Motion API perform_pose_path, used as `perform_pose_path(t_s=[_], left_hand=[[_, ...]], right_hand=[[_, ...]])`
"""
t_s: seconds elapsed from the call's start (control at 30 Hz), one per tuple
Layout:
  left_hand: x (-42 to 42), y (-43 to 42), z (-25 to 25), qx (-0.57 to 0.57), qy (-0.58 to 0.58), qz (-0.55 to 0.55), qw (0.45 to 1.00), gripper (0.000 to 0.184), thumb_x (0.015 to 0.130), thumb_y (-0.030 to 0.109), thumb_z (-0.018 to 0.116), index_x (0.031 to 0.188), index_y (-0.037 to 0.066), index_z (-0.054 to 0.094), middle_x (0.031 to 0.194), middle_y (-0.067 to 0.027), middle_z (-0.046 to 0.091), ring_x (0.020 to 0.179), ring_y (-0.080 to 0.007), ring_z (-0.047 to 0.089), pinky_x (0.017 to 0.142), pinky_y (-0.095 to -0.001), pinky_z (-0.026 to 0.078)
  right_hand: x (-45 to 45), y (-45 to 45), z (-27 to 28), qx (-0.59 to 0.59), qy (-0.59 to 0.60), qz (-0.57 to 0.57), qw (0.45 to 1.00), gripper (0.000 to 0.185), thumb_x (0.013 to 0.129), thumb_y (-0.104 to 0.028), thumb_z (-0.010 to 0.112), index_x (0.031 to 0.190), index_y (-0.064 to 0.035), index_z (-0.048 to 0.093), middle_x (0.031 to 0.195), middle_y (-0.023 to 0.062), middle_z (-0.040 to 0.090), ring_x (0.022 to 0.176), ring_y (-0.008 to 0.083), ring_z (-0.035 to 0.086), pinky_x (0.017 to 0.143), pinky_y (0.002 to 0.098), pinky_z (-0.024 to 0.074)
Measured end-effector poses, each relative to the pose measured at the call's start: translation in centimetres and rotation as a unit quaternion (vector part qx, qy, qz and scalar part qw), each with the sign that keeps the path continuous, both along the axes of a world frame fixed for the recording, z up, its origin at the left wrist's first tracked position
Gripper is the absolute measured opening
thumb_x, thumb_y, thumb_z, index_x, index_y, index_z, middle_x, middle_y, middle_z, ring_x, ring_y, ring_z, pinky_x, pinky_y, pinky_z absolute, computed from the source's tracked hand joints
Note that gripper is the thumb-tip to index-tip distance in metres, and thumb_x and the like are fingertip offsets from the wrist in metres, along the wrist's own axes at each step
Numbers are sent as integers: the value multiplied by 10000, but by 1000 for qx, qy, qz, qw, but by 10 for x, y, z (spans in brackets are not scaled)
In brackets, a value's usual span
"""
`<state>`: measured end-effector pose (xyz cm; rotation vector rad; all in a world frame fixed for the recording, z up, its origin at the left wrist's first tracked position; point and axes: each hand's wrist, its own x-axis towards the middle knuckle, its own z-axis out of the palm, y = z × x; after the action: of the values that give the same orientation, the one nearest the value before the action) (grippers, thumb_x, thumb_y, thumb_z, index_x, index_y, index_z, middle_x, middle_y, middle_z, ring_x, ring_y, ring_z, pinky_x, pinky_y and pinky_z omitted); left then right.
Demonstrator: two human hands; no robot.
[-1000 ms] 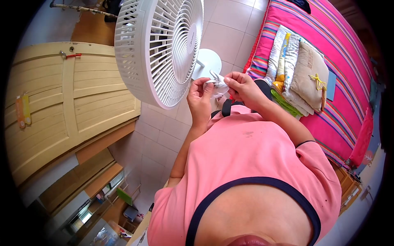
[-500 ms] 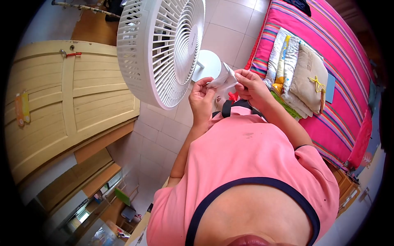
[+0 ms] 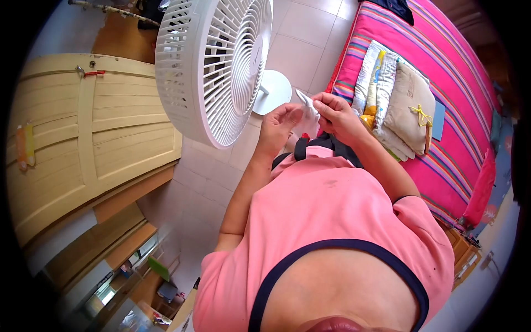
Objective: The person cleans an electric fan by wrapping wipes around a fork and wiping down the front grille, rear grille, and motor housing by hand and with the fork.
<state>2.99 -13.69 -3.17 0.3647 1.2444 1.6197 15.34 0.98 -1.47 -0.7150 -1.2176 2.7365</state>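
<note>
A small white object in a clear plastic bag (image 3: 310, 117) is between my two hands, in front of my lap. My left hand (image 3: 278, 128) pinches the bag's left side with thumb and fingers. On the other side, my right hand (image 3: 335, 115) pinches the top of the white object and the bag. What exactly the white object is, I cannot make out. Just beyond and left of my hands stands a white fan (image 3: 221, 66) on its round base (image 3: 275, 93).
A bed with a pink striped cover (image 3: 451, 119) is on the right, bearing folded bedding (image 3: 381, 77) and a beige cushion (image 3: 407, 108). At the left is a cream wooden door (image 3: 88, 127). Tiled floor (image 3: 213, 171) shows below the fan.
The plastic was stretched between my hands half a second ago; now it hangs bunched below my right fingers. The view has shifted slightly.
</note>
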Motion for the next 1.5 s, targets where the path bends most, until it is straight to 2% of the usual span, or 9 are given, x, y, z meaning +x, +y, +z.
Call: perform_pose_path(t_s=[0.1, 0.2, 0.3, 0.67, 0.8, 0.9, 1.07, 1.13, 1.5], left_hand=[[0, 1, 4, -55, 28, 75, 995, 178, 819, 72, 716, 951, 32, 604, 962, -54, 627, 922, -126, 580, 788, -237, 480], [6, 7, 7, 73, 225, 129, 963, 178, 840, 123, 707, 904, 37, 565, 972, -58, 616, 859, -96, 586, 685, -214, 485], [9, 9, 10, 96, 139, 142, 975, 168, 859, 103, 678, 899, 36, 529, 1003, -73, 596, 907, -108, 575, 756, -229, 487], [3, 12, 24, 45, 202, 67, 976, 202, 907, 214, 631, 977, 25, 623, 831, 10, 593, 732, -47, 492, 649, -198, 404], [8, 12, 26, -20, 355, 136, 925, 231, 894, 240, 651, 867, 11, 655, 694, 30, 602, 622, -45, 480, 554, -220, 406], [12, 11, 19, -60, 408, 159, 897, 247, 881, 248, 670, 856, 2, 652, 711, 28, 605, 640, -44, 493, 561, -214, 414], [13, 7, 19, -6, 226, 200, 953, 214, 868, 231, 686, 860, 20, 648, 738, 24, 600, 651, -43, 493, 567, -203, 405], [12, 6, 18, 17, 165, 217, 962, 185, 870, 211, 683, 876, 31, 640, 763, 26, 593, 650, -38, 484, 574, -200, 400], [29, 13, 15, 117, -62, 195, 972, 186, 991, 261, 472, 932, 93, 527, 865, 18, 551, 779, -61, 523, 685, -226, 455]], right_hand=[[0, 4, 2, 40, -8, -18, 999, 187, 956, -193, 543, 1030, -32, 602, 660, -52, 462, 531, 13, 384, 444, 177, 278], [5, 4, 2, 191, -48, -26, 980, 186, 950, -188, 551, 1023, -24, 599, 669, -53, 465, 553, 14, 394, 465, 176, 296], [9, -1, 2, 171, -43, -39, 984, 187, 944, -187, 562, 1025, -22, 598, 676, -52, 473, 576, 14, 410, 488, 172, 309], [9, 4, -3, -357, 50, 149, 921, 153, 943, -149, 503, 1060, -56, 536, 598, -27, 410, 442, 25, 271, 346, 197, 160], [1, -5, 13, -148, -28, 31, 988, 213, 927, -200, 549, 1056, -30, 555, 649, 6, 522, 488, 75, 438, 393, 208, 280], [1, -14, 4, 529, -22, -46, 847, 303, 913, -282, 608, 963, 16, 634, 698, 22, 581, 569, 79, 500, 517, 255, 402], [-3, -19, 9, 376, -29, -1, 926, 291, 941, -264, 573, 979, 18, 638, 635, -3, 514, 558, 53, 460, 496, 241, 379], [-2, -17, 12, 123, -23, 70, 990, 299, 959, -270, 545, 999, 11, 640, 628, -33, 486, 541, 34, 411, 475, 221, 335], [0, -13, 8, 23, 0, 106, 994, 303, 979, -309, 496, 972, -28, 608, 591, -52, 433, 463, 24, 314, 400, 206, 224]])
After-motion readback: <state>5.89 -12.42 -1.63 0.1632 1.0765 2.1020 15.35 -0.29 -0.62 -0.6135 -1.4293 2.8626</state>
